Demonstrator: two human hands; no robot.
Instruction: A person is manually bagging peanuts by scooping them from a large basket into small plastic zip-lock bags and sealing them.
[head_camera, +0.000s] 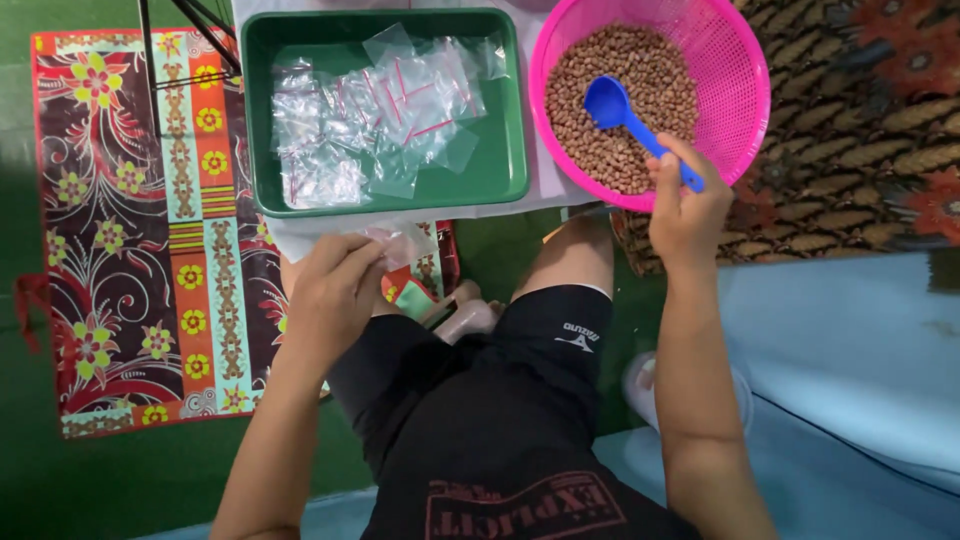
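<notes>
Blue scoop (622, 112) over peanuts (640, 70), pink basket (745, 90), upper right.
Held by right hand (688, 205), grip closed on handle; left hand (335, 290) pinching clear bag (400, 240), ready for filling.

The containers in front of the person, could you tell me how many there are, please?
2. A green tray of small clear bags sits ahead of the left hand; a pink basket of brown beans sits beside it, by the right hand.

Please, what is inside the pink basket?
The pink basket holds brown peanuts and a blue scoop, gripped by the right hand. The basket's bottom is covered by the peanuts.
</notes>
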